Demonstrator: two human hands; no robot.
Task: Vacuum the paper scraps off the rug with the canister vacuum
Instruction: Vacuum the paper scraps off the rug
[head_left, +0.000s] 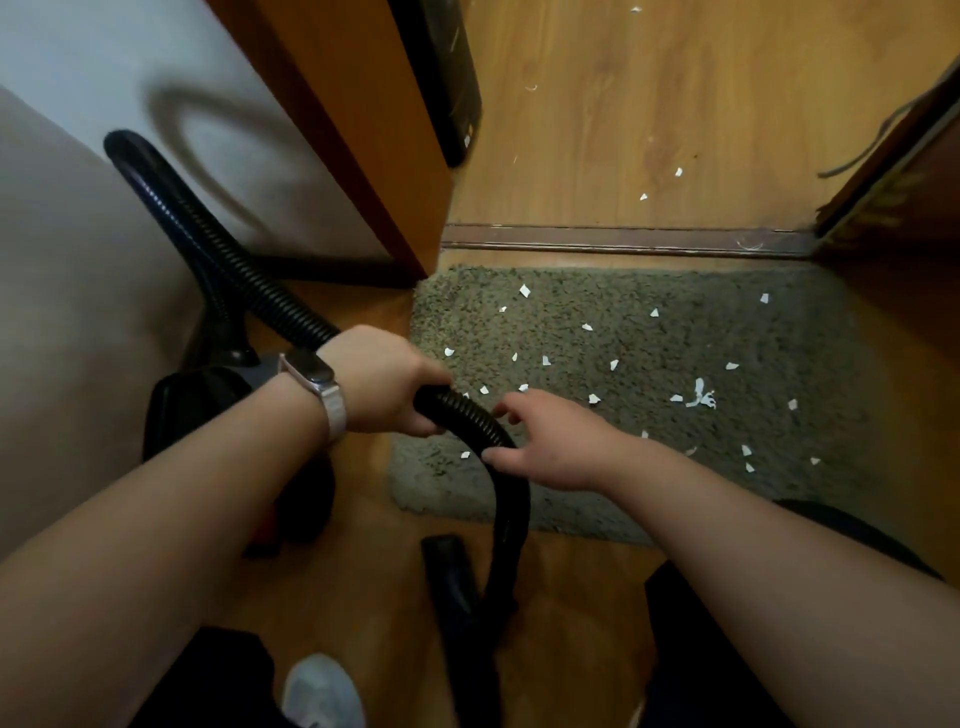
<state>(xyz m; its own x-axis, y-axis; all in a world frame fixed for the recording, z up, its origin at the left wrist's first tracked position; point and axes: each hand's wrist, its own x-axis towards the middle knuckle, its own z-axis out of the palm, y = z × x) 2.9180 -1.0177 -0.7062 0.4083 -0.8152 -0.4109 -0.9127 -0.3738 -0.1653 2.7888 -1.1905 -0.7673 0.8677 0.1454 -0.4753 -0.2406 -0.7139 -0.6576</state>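
Nothing is looking vacuumed yet: small white paper scraps (587, 327) are lying scattered across the shaggy grey-green rug (779, 338) (a few beyond it too). The left hand (387, 382) is gripping the black ribbed vacuum hose (467, 410). The right hand (550, 441) is hovering loose-fingered beside it, and the black nozzle (449, 571) is lying short of the rug.

Dim, soft, edges warped, slight blur

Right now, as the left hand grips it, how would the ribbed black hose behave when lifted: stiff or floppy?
Probably floppy: the hose loops up from the canister and bends sharply down past the left hand. Its ribs likely give good grip, so slipping seems unlikely. The nozzle, now on the floor, would likely dangle and swing.
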